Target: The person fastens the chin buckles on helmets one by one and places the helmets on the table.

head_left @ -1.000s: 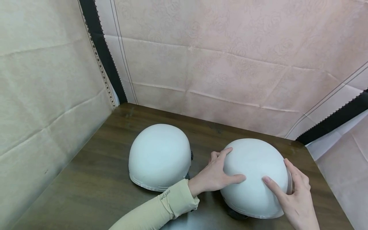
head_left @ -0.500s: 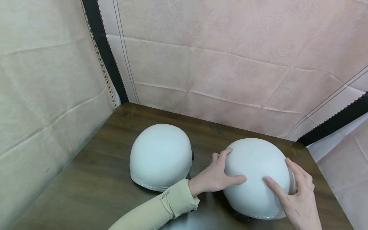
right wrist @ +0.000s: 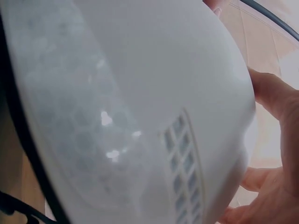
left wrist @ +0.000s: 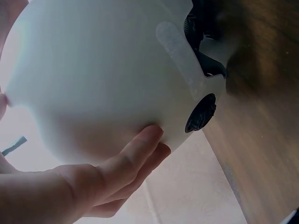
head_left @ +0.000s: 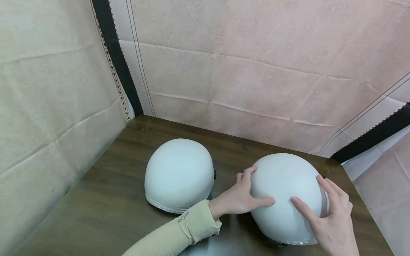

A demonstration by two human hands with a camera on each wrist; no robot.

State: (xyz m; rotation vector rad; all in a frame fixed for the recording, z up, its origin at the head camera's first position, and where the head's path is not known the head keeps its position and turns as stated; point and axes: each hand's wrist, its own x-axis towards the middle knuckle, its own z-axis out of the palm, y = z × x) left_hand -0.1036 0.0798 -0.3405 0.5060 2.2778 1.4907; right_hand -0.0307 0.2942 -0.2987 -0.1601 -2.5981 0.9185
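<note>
Barely anything's moved since a second ago, but the white helmet between the two hands has turned a touch, with a wider slice of its pale side band showing now. Left hand has a wide grip on its left side, thumb and fingers spread over the dome. Right hand holds the opposite side the same way, thumb on the shell, fingers round the edge. Helmet's on the right part of the wooden desk; can't tell if it's fully resting on it. Wrist views show a black round piece near the rim and a mesh vent on the shell. Second helmet, also white, sits just left of the pale sleeve's cuff. Patterned cloth hangs behind.
</note>
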